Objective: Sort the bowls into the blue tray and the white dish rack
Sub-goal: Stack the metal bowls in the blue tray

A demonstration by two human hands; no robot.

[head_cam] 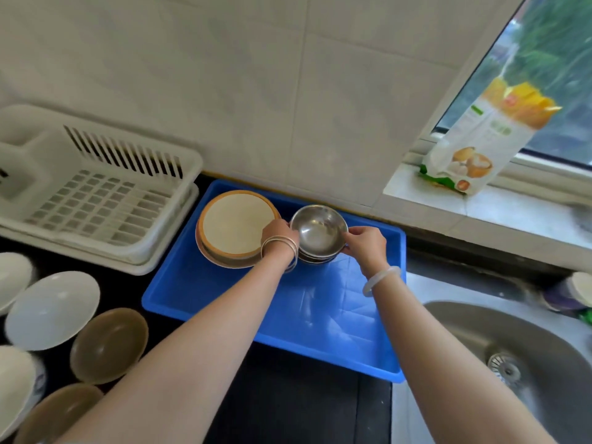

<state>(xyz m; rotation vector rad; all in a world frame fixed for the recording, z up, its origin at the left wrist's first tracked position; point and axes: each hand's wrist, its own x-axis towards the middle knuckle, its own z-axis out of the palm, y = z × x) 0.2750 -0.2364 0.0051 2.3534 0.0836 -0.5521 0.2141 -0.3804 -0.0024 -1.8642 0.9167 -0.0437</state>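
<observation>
A steel bowl (318, 230) is held at its rim by both hands, the left hand (279, 235) on one side and the right hand (365, 243) on the other. It is seated on top of a stack of bowls (315, 258) at the far end of the blue tray (320, 315). Just beside it in the tray, a stack of tan plates (235, 229) is seen. The white dish rack (96, 193) stands left of the tray on the dark tabletop (288, 402). White bowls (53, 309) and brown bowls (109, 344) are laid out at lower left, a sink (519, 357) at right.
</observation>
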